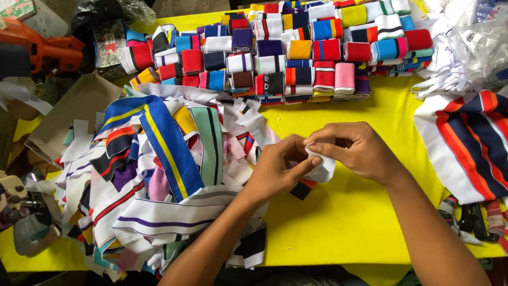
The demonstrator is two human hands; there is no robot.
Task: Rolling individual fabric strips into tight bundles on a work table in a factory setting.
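Note:
My left hand (279,168) and my right hand (355,149) meet over the yellow table (344,212), both pinching a white fabric strip (324,165) that is partly rolled between the fingers. A dark and orange end of the strip (303,188) hangs below my left hand. To the left lies a loose heap of striped fabric strips (159,175), touching my left wrist. Behind my hands stand several rows of rolled fabric strips (296,58) in many colours.
Flat striped strips in white, navy and orange (465,143) lie at the right edge, with white strips (450,69) behind them. A cardboard box (74,111) and an orange tool (47,50) sit at the left. Dark scissors (473,222) lie at the lower right.

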